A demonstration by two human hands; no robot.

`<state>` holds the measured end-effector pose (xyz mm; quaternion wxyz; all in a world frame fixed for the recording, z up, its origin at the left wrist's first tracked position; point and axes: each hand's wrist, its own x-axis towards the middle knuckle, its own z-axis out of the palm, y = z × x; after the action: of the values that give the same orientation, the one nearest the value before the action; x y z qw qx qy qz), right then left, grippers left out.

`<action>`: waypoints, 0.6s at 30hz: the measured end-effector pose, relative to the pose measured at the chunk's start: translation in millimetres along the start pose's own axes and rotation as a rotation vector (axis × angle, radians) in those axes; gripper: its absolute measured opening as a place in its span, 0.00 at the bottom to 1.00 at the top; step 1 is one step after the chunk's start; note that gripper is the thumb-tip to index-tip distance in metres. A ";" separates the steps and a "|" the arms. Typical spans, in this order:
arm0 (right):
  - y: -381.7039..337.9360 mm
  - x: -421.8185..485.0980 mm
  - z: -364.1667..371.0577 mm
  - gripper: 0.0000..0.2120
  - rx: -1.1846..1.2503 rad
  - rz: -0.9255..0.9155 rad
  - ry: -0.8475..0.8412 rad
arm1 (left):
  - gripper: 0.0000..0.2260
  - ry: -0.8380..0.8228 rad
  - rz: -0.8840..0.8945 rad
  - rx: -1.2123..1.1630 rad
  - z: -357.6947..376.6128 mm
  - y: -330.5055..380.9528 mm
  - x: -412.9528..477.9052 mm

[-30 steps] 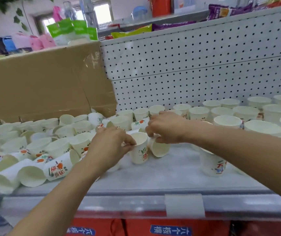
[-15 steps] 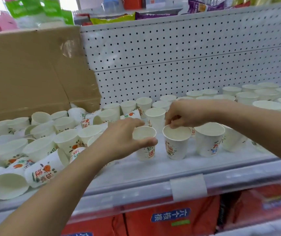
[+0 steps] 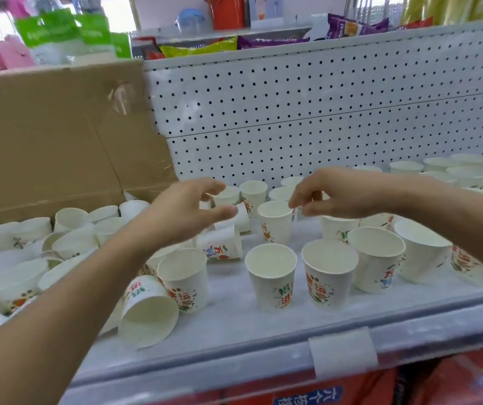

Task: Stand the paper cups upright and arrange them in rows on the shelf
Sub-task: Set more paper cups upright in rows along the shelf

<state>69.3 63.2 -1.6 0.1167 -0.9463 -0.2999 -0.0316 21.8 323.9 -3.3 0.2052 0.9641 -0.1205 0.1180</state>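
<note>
Hovering empty, fingers loosely curled, my left hand (image 3: 184, 213) and right hand (image 3: 341, 194) flank an upright paper cup (image 3: 275, 223) on the shelf (image 3: 234, 320); before it two cups (image 3: 271, 277) stand, left of it a tipped cup (image 3: 224, 247) lies; print blurred.

Single head-worn view — forward and down, close over the shelf (image 3: 234, 320)

A white pegboard (image 3: 322, 106) is standing behind the shelf (image 3: 234, 325) and running off to the right. A brown cardboard flap (image 3: 53, 141) is leaning at the left, overlapping the pegboard's edge. Over the top edge, yellow and purple snack packs (image 3: 199, 49), green-labelled packs (image 3: 67, 33) and a red tub (image 3: 227, 10) are showing. Daylight is coming through a window (image 3: 114, 10) at the top left. Red bags (image 3: 453, 381) are sitting below the shelf's front rail.
</note>
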 end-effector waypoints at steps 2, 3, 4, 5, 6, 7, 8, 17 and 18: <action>-0.3 15.5 3.2 0.10 -0.033 -0.014 0.001 | 0.27 -0.077 -0.003 0.058 -0.1 -8.7 25.5; -0.7 24.1 6.7 0.11 -0.052 -0.025 -0.015 | 0.27 -0.110 -0.011 0.091 5.7 -10.1 39.1; -0.5 33.0 11.0 0.11 -0.078 -0.034 -0.037 | 0.26 -0.134 -0.017 0.140 13.5 -8.9 52.1; -0.8 40.9 14.8 0.12 -0.109 -0.042 -0.058 | 0.26 -0.153 -0.026 0.203 22.9 -9.3 64.6; -0.3 48.1 18.6 0.11 -0.144 -0.052 -0.072 | 0.24 -0.168 -0.031 0.268 33.0 -10.1 76.4; 1.3 54.1 21.7 0.10 -0.178 -0.070 -0.075 | 0.22 -0.180 -0.040 0.330 42.7 -11.4 86.2; 4.1 58.9 23.9 0.08 -0.211 -0.090 -0.074 | 0.21 -0.190 -0.053 0.380 51.2 -13.2 93.8; 39.4 60.0 9.9 0.04 -0.199 -0.101 -0.263 | 0.34 -0.196 -0.075 0.492 87.5 -19.8 121.2; 41.9 60.9 9.6 0.05 -0.172 -0.103 -0.278 | 0.34 -0.200 -0.063 0.489 89.8 -18.7 122.2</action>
<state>143.1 66.5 -11.4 -0.0090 -0.9313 -0.3576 0.0681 158.3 279.9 -56.1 -0.0429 0.9952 -0.0781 0.0412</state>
